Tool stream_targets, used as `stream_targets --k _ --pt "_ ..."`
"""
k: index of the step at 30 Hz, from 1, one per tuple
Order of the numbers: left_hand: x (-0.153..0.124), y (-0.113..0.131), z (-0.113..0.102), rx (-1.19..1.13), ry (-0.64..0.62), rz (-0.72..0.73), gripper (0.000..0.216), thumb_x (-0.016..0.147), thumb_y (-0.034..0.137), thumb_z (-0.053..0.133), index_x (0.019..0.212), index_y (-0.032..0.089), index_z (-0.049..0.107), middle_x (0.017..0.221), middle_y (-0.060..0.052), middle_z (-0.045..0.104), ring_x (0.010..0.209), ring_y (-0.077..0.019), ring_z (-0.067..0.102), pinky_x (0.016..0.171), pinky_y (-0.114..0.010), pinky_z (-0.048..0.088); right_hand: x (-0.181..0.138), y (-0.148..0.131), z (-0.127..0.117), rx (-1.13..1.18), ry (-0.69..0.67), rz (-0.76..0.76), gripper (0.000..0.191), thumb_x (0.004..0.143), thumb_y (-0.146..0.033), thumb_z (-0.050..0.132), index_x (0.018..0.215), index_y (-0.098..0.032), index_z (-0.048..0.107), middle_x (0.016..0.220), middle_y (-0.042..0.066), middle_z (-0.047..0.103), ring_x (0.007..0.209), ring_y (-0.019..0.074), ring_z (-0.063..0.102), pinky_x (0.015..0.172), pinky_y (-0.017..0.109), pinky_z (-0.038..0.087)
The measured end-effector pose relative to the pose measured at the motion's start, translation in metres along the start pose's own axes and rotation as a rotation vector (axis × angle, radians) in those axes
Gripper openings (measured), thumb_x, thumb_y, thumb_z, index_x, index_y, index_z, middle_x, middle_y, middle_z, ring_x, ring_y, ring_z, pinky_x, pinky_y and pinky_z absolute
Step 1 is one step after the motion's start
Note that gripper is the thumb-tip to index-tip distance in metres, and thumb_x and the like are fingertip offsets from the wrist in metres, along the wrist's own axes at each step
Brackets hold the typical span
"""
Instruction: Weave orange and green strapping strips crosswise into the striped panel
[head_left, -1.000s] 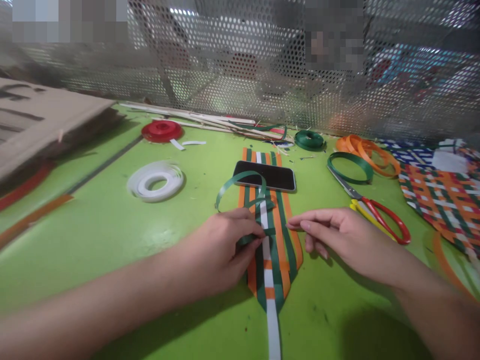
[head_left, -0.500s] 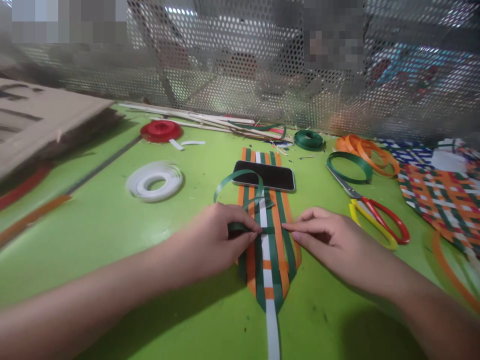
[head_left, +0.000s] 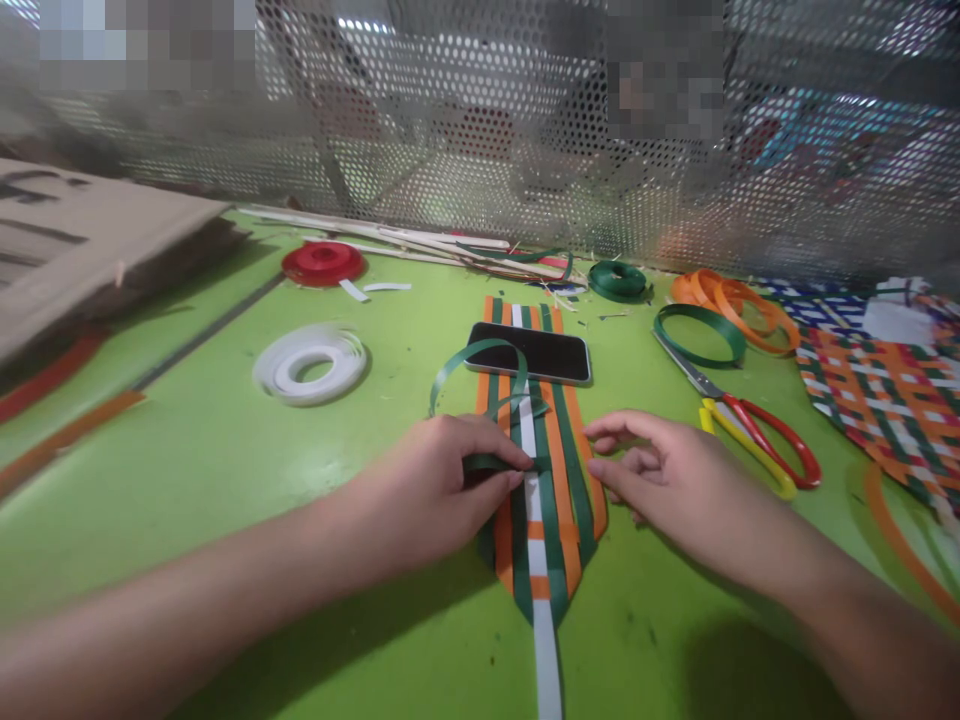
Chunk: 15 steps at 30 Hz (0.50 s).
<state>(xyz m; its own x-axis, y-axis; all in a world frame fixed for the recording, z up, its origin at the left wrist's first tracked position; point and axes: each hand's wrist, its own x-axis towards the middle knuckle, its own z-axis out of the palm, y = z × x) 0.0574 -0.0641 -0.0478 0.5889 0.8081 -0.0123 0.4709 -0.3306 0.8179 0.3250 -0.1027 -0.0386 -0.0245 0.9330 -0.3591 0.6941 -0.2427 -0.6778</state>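
Head view: curling green strip (head_left: 480, 348) crosses orange-green-white weave (head_left: 559, 505).

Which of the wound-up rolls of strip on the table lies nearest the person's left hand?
The white roll, alone left of the phone; the red roll, green roll and orange rolls lie farther back.

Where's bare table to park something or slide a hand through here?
Bare green table lies between the white tape roll and the left hand; another patch lies between the woven strips and the right hand. Crowded: the right side, with scissors, orange ribbon coils and woven mat.
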Motion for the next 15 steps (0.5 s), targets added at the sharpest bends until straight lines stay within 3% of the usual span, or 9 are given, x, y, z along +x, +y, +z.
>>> stream_targets --k 7,15 --pt "-0.0031 0.0025 0.0029 0.156 -0.040 0.190 0.029 0.103 0.015 0.054 0.118 0.018 0.079 0.116 -0.008 0.078 0.101 -0.0208 0.074 0.089 -0.035 0.064 0.0023 -0.0035 -0.0022 0.260 -0.096 0.066 0.033 0.107 -0.035 0.058 0.136 -0.017 0.060 0.085 0.005 0.076 0.065 0.0168 0.069 0.060 0.030 0.055" --pt "-0.0006 0.0004 0.0043 0.169 -0.049 0.239 0.032 0.106 0.017 0.050 0.120 0.018 0.079 0.120 -0.009 0.077 0.105 -0.0223 0.074 0.090 -0.035 0.063 0.0079 -0.0015 0.0020 0.317 -0.164 0.024 0.023 0.102 -0.032 0.066 0.119 -0.018 0.070 0.078 0.000 0.072 0.058 0.0112 0.060 0.051 0.022 0.048"
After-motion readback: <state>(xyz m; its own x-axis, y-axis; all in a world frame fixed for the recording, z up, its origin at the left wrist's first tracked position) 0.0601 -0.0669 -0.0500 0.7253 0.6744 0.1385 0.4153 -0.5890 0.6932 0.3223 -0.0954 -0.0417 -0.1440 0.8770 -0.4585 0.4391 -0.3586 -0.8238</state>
